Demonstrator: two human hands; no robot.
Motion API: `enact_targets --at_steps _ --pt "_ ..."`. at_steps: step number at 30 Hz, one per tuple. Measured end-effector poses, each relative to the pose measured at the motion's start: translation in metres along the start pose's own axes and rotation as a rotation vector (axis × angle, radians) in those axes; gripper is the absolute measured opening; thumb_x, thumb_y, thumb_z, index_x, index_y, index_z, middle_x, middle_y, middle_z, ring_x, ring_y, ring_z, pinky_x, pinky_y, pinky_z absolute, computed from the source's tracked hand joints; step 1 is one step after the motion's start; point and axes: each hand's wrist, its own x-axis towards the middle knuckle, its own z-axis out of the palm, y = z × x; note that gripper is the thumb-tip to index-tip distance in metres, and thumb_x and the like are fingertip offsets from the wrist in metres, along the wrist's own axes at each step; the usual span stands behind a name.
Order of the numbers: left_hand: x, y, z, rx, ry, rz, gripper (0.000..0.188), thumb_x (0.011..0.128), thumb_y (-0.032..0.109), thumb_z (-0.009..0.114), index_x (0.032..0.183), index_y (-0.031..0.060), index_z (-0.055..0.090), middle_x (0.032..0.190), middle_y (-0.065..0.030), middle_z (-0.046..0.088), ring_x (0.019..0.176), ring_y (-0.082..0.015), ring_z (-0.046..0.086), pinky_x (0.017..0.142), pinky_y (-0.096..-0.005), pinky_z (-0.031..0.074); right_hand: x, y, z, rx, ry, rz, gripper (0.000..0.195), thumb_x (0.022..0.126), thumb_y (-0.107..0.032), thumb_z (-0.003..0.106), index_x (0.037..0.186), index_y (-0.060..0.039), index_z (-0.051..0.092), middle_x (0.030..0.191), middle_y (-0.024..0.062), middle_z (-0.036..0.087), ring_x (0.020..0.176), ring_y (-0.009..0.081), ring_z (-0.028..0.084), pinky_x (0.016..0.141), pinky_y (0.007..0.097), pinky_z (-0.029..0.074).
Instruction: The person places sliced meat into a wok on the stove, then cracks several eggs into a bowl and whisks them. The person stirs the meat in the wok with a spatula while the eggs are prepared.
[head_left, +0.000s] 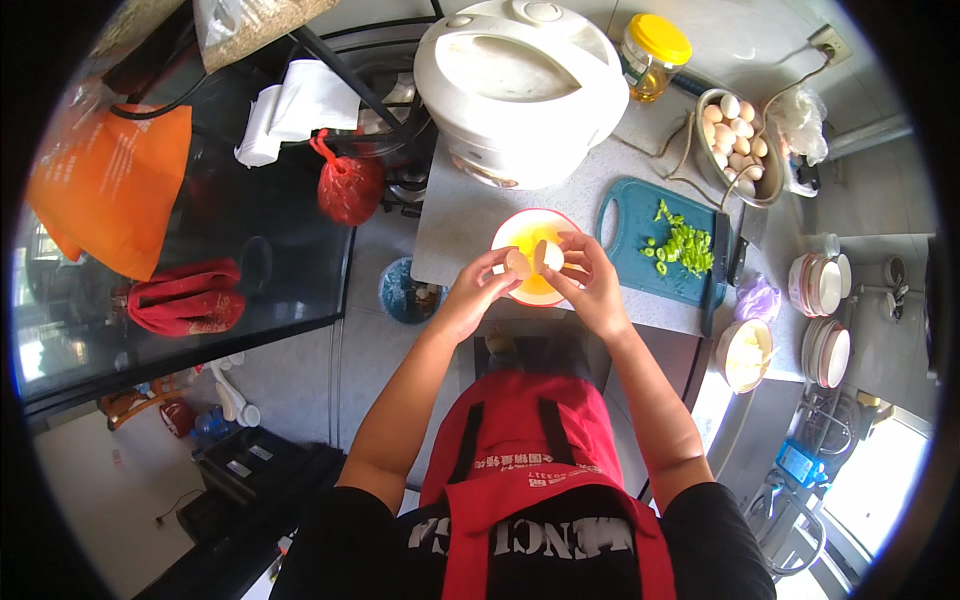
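Over a red-rimmed bowl (534, 298) of yellow egg, my two hands hold the halves of a broken eggshell apart. My left hand (474, 291) grips one brownish half (517, 264) between thumb and fingers. The other half (550, 256), its pale side showing, is pinched in my right hand (594, 283). Part of the bowl's rim is hidden behind my fingers. To the right lies a teal cutting board (626, 247) with chopped green pepper or scallion (684, 246) on it.
A white rice cooker (517, 97) stands behind the bowl. Whole eggs fill a metal basin (772, 191) at the back right, near a cord. A knife (744, 244) lies beside the board. Below the counter's left edge is a blue bin (397, 289) holding shells.
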Motion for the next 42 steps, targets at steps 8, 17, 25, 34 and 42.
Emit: enact_targets --at_steps 8,17,25,34,42 --pt "-0.022 -0.021 -0.026 0.037 0.115 0.114 0.038 0.093 0.021 0.065 0.126 0.0035 0.056 0.113 -0.0037 0.061 0.104 -0.0128 0.059 0.09 -0.0268 0.048 -0.009 -0.013 0.037 -0.402 -0.13 -0.366 0.05 0.073 -0.015 0.082 0.118 -0.0046 0.06 0.122 0.0166 0.054 0.116 0.0347 0.053 0.098 0.0424 0.045" --pt "-0.052 -0.048 -0.161 0.192 0.776 0.048 0.062 0.087 0.023 0.072 0.138 0.0038 0.044 0.131 -0.0108 0.05 0.114 -0.0207 0.055 0.095 -0.0339 0.048 -0.016 -0.023 -0.095 -0.35 0.324 -0.158 0.02 0.082 0.0 0.07 0.103 -0.0004 0.066 0.101 0.0108 0.067 0.088 0.0176 0.067 0.074 0.0294 0.056" --pt "-0.062 -0.121 -0.244 0.581 1.079 -0.055 0.076 0.082 0.02 0.075 0.145 0.0009 0.036 0.146 -0.0162 0.04 0.129 -0.0257 0.045 0.103 -0.0357 0.039 0.058 -0.001 -0.322 -0.69 0.752 -0.221 0.023 0.08 -0.006 0.071 0.103 -0.0032 0.068 0.094 0.0079 0.069 0.078 0.0162 0.065 0.073 0.0283 0.053" --pt "-0.043 -0.072 -0.114 0.451 0.951 0.1 0.067 0.085 0.014 0.071 0.141 -0.0018 0.038 0.144 -0.0153 0.041 0.123 -0.0244 0.052 0.103 -0.0335 0.04 0.183 0.034 -0.421 -1.237 0.481 0.079 0.053 0.069 -0.009 0.076 0.121 -0.0115 0.062 0.123 0.014 0.06 0.116 0.0321 0.056 0.097 0.041 0.047" --pt "-0.046 -0.066 -0.123 0.337 0.936 0.089 0.059 0.088 0.011 0.068 0.14 0.0014 0.04 0.142 -0.0109 0.044 0.123 -0.0229 0.051 0.103 -0.0325 0.04 0.157 0.037 -0.431 -1.14 0.785 -0.052 0.046 0.084 -0.033 0.066 0.123 -0.0083 0.06 0.104 0.0194 0.069 0.097 0.0359 0.066 0.086 0.0416 0.051"
